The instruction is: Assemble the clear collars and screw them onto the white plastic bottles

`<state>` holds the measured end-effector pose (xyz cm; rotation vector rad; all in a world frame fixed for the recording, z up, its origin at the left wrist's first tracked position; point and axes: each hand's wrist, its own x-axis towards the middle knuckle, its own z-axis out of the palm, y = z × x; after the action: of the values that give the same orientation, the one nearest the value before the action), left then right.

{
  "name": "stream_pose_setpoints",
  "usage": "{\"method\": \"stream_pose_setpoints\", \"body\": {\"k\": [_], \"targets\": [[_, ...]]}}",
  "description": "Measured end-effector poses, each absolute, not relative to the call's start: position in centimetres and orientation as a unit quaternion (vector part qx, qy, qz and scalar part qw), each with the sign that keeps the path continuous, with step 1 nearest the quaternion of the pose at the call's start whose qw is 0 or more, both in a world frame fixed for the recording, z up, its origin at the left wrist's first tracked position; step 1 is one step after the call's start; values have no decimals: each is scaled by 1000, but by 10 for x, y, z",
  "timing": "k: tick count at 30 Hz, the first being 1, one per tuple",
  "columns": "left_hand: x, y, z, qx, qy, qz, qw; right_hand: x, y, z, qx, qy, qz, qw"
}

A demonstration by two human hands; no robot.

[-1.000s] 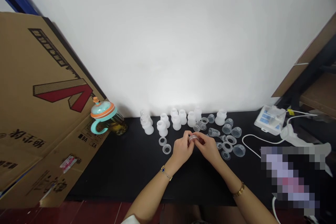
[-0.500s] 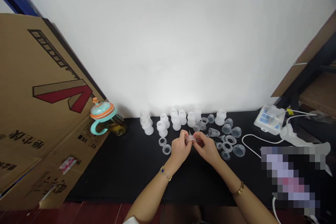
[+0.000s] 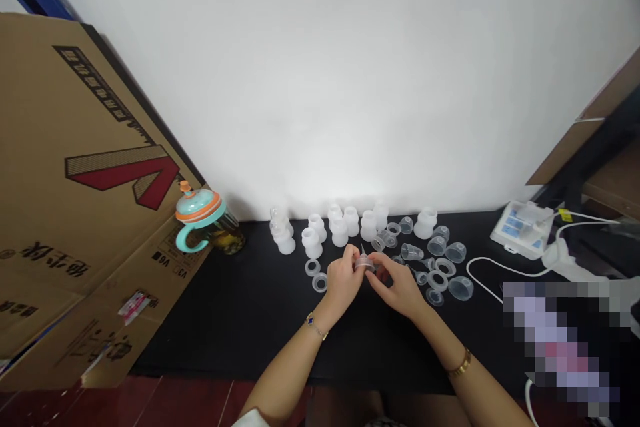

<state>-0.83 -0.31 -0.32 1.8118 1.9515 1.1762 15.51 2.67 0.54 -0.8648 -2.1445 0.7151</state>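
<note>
Between my two hands is a small clear nipple-shaped piece (image 3: 364,261) with its thin tip pointing up. My left hand (image 3: 344,280) pinches it from the left. My right hand (image 3: 399,283) has its thumb and index finger on the right side of the same piece. Beyond my hands stand several white bottles (image 3: 340,231). Two translucent rings (image 3: 320,282) lie left of my left hand. Right of my right hand are several clear domed caps (image 3: 461,287) and more rings (image 3: 437,280).
A jug (image 3: 200,217) with a turquoise handle and orange-rimmed lid stands at the left beside a large cardboard box (image 3: 40,147). At the right are a white plastic case (image 3: 521,230), a white cable (image 3: 483,259) and a pixelated area. A white wall rises behind the black table (image 3: 240,320).
The view has shifted slightly, moving the table items a little to the right. My right thumb and fingers have spread a little around the clear piece.
</note>
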Motion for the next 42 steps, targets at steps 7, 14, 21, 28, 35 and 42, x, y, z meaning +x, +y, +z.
{"method": "stream_pose_setpoints", "body": {"k": [7,14,21,28,35,42], "targets": [[-9,-3,-5,627,668,387,105,156,27,5,-322,-832,258,371],[-10,-4,-5,637,651,402,89,152,27,4,-344,-811,274,387],[-10,-4,-4,636,634,426,107,148,28,4,-360,-771,351,391],[-9,-5,-8,662,618,409,110,147,40,-2,-379,-575,586,428],[-11,-5,-2,718,585,366,92,151,44,4,-387,-498,667,398],[-11,-5,-3,734,577,353,55,151,41,8,-368,-528,660,388]]}}
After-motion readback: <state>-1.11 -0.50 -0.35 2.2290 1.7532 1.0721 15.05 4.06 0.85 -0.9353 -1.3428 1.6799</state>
